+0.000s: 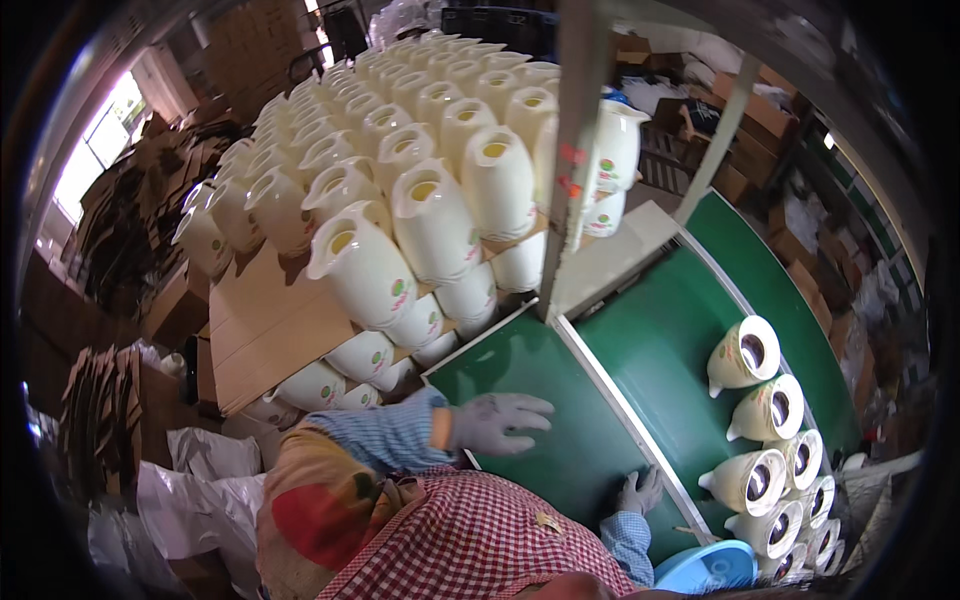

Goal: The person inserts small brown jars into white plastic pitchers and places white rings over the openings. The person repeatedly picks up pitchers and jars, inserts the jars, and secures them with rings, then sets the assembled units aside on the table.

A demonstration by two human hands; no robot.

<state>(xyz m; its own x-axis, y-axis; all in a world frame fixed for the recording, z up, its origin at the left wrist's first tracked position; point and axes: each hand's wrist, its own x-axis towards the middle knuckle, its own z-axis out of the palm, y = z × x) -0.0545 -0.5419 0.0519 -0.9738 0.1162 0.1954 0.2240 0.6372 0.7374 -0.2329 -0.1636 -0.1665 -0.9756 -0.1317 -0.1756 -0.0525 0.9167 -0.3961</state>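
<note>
Over the green work surface (560, 375), my gloved left hand (500, 422) is stretched out with its fingers apart and nothing in it. My right hand (640, 491), also in a grey glove, rests by the pale metal rail (640, 435), its fingers loosely apart and nothing visible in them. Closest to my left hand is a stack of cream jug bodies with pouring spouts; the front one (362, 265) stands upright at the corner. Right of my right hand, several cream jug bodies (742, 352) lie on their sides on the green belt (650, 345), round openings showing.
Cardboard sheets (265, 320) separate the stacked jug layers. A metal post (575, 150) rises between stack and belt. Near my right forearm sits a blue basin (708, 567). White plastic bags (200, 500) and piled flattened cardboard (150, 200) lie at the left.
</note>
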